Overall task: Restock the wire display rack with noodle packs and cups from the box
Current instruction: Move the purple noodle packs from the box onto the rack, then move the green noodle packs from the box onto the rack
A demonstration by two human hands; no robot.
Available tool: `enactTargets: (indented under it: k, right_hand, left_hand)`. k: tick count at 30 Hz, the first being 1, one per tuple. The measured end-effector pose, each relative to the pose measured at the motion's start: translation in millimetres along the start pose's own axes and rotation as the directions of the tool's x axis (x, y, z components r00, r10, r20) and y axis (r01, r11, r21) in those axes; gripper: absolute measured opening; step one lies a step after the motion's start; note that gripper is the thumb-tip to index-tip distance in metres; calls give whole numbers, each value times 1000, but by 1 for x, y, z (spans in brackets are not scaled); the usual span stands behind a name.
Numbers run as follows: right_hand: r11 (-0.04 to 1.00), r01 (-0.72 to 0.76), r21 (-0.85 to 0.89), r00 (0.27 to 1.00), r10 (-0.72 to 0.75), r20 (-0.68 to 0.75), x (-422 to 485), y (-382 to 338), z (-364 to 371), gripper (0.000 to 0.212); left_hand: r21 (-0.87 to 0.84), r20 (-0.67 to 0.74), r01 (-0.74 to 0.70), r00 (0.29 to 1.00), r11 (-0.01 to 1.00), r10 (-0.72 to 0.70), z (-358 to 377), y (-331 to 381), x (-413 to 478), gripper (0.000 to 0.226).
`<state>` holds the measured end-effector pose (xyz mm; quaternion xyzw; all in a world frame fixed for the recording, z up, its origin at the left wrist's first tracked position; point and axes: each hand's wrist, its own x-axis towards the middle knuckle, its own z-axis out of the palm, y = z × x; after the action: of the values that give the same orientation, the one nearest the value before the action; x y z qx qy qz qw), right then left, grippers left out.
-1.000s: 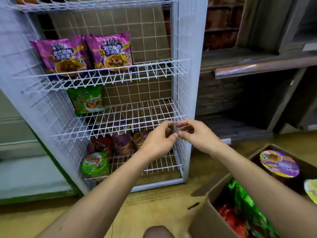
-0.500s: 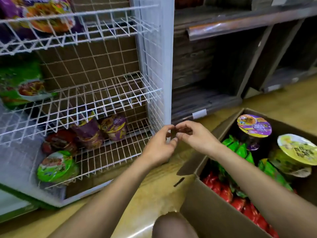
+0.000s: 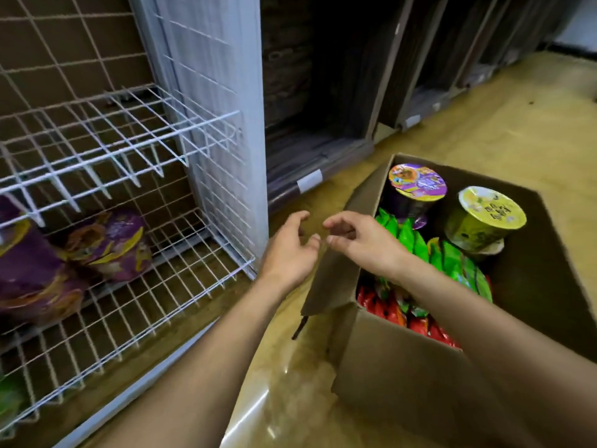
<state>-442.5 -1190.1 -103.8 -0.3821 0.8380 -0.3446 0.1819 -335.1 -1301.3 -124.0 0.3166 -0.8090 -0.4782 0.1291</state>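
Now that they have left the white wire display rack (image 3: 226, 92), left hand (image 3: 290, 250) and right hand (image 3: 363, 245) hover, fingers loosely curled, empty, at the brown cardboard box (image 3: 403, 376) of green noodle packs (image 3: 408, 236), ready to pick

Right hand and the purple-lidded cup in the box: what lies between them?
Head view: the tops of the green noodle packs lie between the right hand and the purple-lidded cup.
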Motion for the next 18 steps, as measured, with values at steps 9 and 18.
enactTargets:
  k: [9,18]
  right_hand:
    - [999,-47,0,996,47,-72,-12,16,-13,27]
    - [997,-66,28,982,70,-173,-30,78,-42,26]
  left_hand:
    - [1,-39,-53,998,999,53,44,2,6,49]
    - [205,94,-246,968,947,231,90,40,-5,50]
